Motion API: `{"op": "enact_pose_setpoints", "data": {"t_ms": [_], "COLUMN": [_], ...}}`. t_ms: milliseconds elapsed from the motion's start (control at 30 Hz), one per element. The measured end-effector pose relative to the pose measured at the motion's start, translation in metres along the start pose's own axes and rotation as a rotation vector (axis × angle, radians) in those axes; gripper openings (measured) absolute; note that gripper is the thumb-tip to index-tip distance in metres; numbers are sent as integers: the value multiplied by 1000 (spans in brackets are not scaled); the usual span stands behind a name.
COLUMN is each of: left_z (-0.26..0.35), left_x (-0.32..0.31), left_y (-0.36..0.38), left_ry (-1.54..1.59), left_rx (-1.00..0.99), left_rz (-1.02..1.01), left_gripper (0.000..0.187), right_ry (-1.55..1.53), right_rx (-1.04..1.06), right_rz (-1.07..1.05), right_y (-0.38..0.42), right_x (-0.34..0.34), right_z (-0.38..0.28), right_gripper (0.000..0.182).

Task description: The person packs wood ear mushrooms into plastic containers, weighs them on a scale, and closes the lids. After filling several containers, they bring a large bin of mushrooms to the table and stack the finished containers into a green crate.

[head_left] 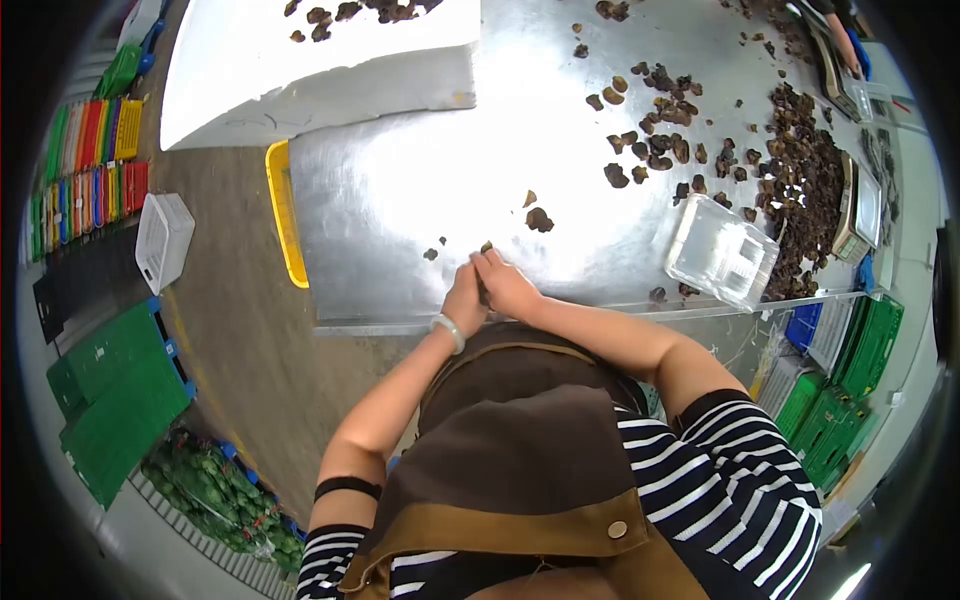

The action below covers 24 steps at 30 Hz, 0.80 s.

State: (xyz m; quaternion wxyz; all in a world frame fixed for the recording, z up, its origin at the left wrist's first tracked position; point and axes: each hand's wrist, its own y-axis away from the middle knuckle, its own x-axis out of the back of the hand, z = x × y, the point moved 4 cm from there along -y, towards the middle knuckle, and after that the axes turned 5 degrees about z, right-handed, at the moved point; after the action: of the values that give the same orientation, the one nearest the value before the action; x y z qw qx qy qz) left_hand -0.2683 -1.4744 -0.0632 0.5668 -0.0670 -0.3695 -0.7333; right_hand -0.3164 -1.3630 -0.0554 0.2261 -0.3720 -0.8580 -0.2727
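Observation:
My left hand (463, 303) and my right hand (508, 289) meet at the near edge of the metal table (390, 220), fingers closed and pinching. A small dark piece of wood ear mushroom (487, 246) shows at their fingertips; how much more lies between the fingers is hidden. A larger brown mushroom piece (539, 220) rests just beyond my hands, with a small dark scrap (430, 254) to their left. Many curled brown mushrooms (672, 110) lie scattered farther right, beside a dense heap (805, 180).
A clear plastic container (722, 252) sits near the table's right front edge, beside a scale (858, 210). A white foam box (380, 85) stands at the back left, a yellow crate (285, 215) beside the table. Another person's arm (845, 45) reaches in at the far right.

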Motion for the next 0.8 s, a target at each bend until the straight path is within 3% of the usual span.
{"op": "enact_pose_setpoints", "data": {"t_ms": [33,133,200,233,300,333,367,400,433,467,500,533,600,633,667,700,733,800], "left_z": [0,73,144,157,208,230,234,242,246,250,252,255,232,221,204,185,171,164], "left_x": [9,93,172,210,285,319,354,376,390,393,395,396,377,363,361,360,360,370], "left_y": [-3,-3,-11,-26,-56,-74,-101,-123,-134,-129,-123,-117,-98,-90,-96,-101,-104,-110], "left_ry": [101,22,-199,-252,-463,-471,-644,-635,-622,-696,-769,-845,-617,-663,-629,-639,-809,-927], "left_rx": [-56,-49,-239,-440,-649,-727,-824,-713,-604,-661,-718,-778,-817,-774,-689,-573,-469,-403], "left_rz": [47,183,389,482,757,779,831,814,800,889,974,1059,962,889,746,682,668,611], "left_gripper": [78,67,64,63,62,63,70,75,79,79,78,78,72,72,78,84,84,78], "right_ry": [-46,-162,-232,-223,-110,-133,-69,-65,-358,67,85,129,315,363,372,402,571,656], "right_rx": [39,153,320,526,620,714,765,681,634,500,537,767,719,647,506,242,311,196], "right_rz": [46,185,327,605,772,829,827,804,525,770,800,969,1019,1005,850,463,375,238], "right_y": [-8,-29,-62,-78,-124,-153,-194,-198,-203,-229,-227,-194,-137,-110,-88,-73,-61,-39], "right_x": [7,71,137,173,234,261,282,304,322,320,325,326,312,286,251,219,178,130], "right_z": [-10,-76,-132,-163,-207,-222,-228,-234,-234,-212,-199,-186,-150,-116,-79,-46,-2,46], "right_gripper": [66,61,64,45,53,49,44,40,7,27,18,49,33,32,29,36,48,61]}}
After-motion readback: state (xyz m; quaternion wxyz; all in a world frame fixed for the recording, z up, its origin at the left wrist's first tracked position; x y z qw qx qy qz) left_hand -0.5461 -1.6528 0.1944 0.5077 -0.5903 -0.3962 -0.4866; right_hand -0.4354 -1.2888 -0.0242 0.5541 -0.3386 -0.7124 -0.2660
